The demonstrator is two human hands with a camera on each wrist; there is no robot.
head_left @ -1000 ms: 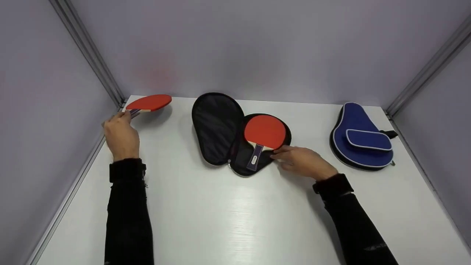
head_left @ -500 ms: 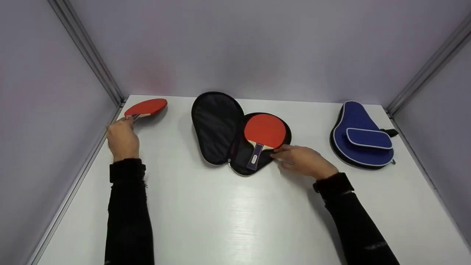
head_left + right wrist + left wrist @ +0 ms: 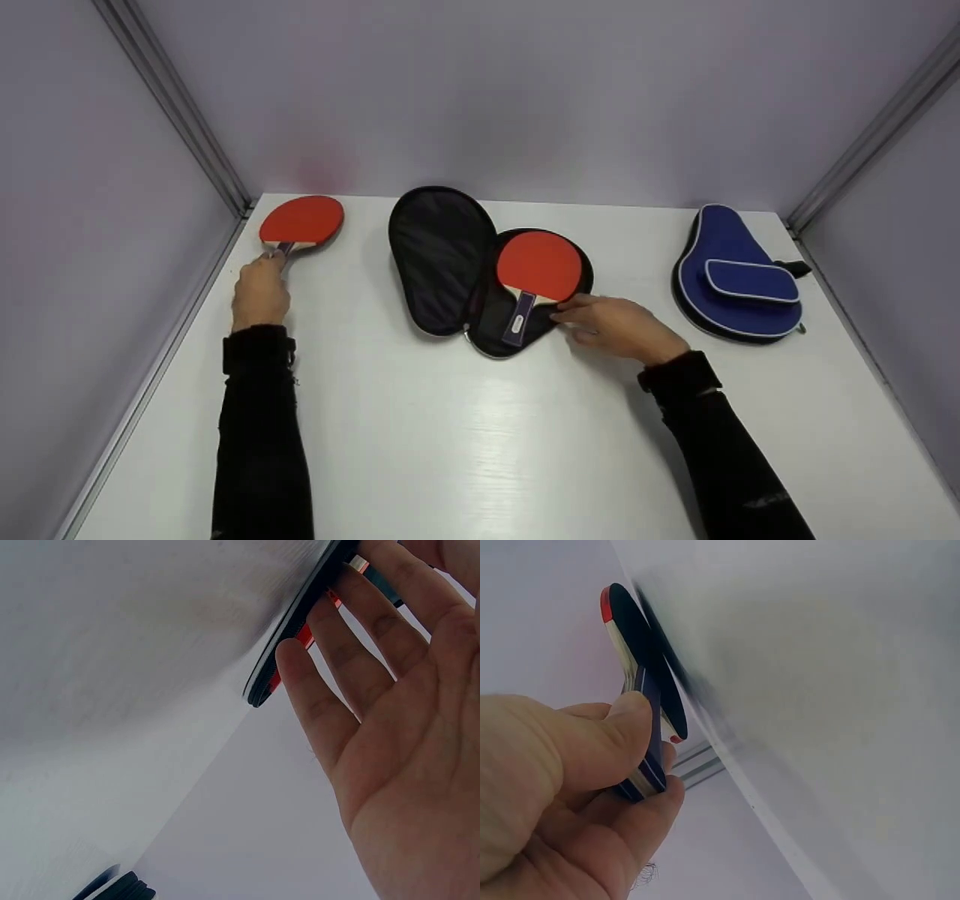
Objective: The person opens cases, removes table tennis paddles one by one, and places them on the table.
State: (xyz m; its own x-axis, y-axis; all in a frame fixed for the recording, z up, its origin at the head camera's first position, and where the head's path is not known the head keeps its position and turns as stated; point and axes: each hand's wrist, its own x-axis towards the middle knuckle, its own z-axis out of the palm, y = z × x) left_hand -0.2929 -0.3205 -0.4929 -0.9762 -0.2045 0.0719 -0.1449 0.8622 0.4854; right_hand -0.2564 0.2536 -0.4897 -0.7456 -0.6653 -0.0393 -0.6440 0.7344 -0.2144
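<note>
At the table's back left, my left hand (image 3: 260,294) grips a red table tennis paddle (image 3: 302,220) by its dark handle. In the left wrist view, thumb and fingers pinch the handle (image 3: 651,739), and the blade's black underside (image 3: 634,630) is close over the table. A black paddle case (image 3: 441,262) lies unzipped and spread flat at the middle. Its right half carries a second red paddle (image 3: 540,264), handle toward me. My right hand (image 3: 621,328) has its fingers extended at that half's right edge. In the right wrist view, the fingertips are right at the case rim (image 3: 279,652).
A blue paddle case (image 3: 721,244) with white piping and a front pocket lies closed at the right of the white table (image 3: 420,435). Pale walls (image 3: 480,97) with metal corner posts stand behind and on both sides.
My left hand has lowered the paddle and turned it, so its blade lies flatter near the table and its handle points toward me. The right hand and the open case have stayed in place.
</note>
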